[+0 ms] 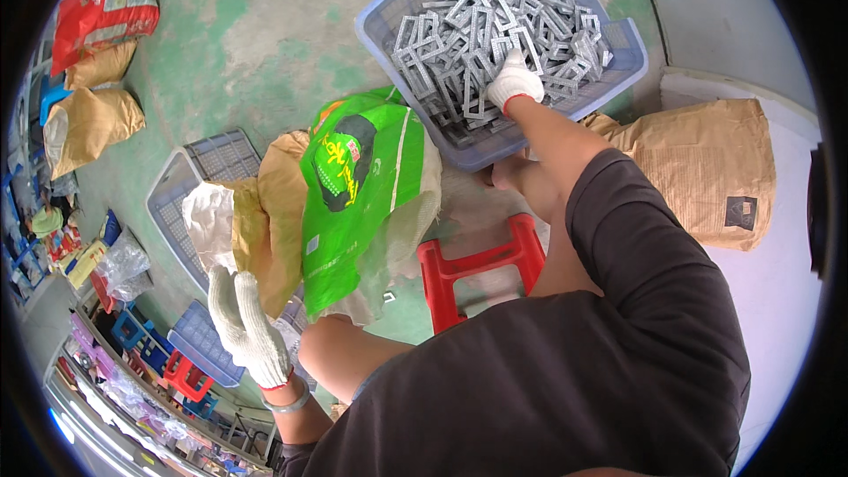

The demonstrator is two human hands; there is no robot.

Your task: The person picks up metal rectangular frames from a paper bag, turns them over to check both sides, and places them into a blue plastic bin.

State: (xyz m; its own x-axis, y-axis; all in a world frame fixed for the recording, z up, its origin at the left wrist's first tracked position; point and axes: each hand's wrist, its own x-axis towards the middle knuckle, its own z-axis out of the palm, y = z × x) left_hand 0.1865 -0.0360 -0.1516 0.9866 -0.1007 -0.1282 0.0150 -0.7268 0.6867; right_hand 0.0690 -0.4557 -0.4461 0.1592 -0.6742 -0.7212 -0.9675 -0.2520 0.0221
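Note:
A blue plastic basket [382, 40] at the upper middle holds a heap of small grey rectangular metal frames [473, 31]. My right hand [514, 84], in a white knit glove with a red cuff, reaches into the right part of the heap. Its fingers close on a metal frame [527, 49] standing at their tips; their undersides are hidden. At the lower left my left hand [249, 327], gloved the same way, is raised with its fingers apart and nothing in it. Nearest to it are an open brown paper sack [281, 212] and a green woven bag [367, 185].
A red plastic stool [481, 265] stands between my legs and the basket. To the right lies a brown paper sack [698, 172] by the white wall. A grey crate [168, 190] is behind the left sack. More sacks, including a red one [106, 22], line the far left, near cluttered shelving [124, 380].

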